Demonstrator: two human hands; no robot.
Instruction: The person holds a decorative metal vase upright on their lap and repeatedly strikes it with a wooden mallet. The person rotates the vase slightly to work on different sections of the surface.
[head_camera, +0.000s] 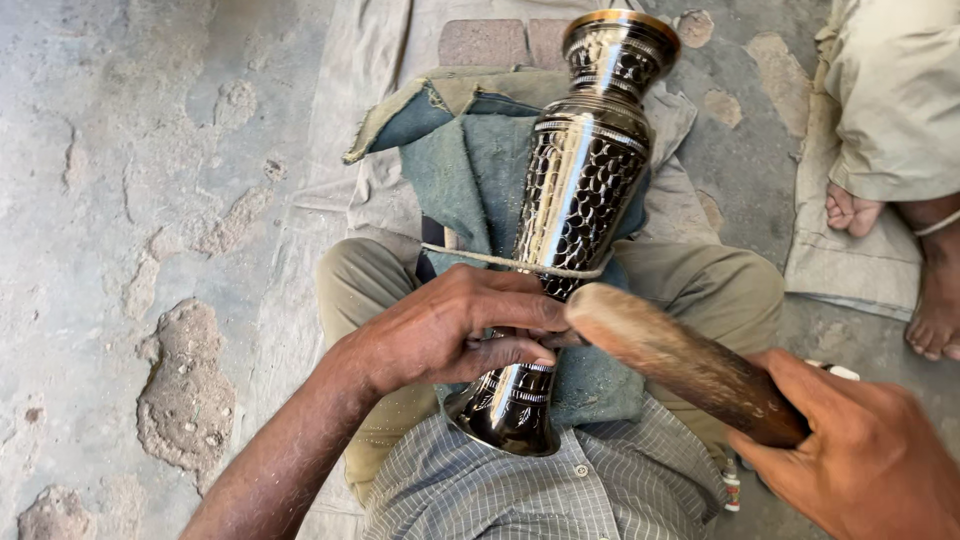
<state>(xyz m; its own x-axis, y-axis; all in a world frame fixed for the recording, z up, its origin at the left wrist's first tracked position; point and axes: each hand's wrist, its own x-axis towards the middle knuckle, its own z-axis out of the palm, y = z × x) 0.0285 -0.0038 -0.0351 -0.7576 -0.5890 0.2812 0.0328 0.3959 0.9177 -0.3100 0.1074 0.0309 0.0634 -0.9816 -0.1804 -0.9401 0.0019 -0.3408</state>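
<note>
A tall black and silver engraved metal vase lies along my lap on a folded blue-grey cloth, tied down by a thin cord. My left hand rests on the vase's narrow waist, its fingers pinched on a small tool whose tip is hidden under the mallet head. My right hand grips the handle of a wooden mallet, whose rounded head sits right at my left fingertips.
I sit on a pale cloth sheet over a cracked, pitted concrete floor. At the right, another person's bare feet and light trousers rest on a second sheet. Two bricks lie beyond the vase.
</note>
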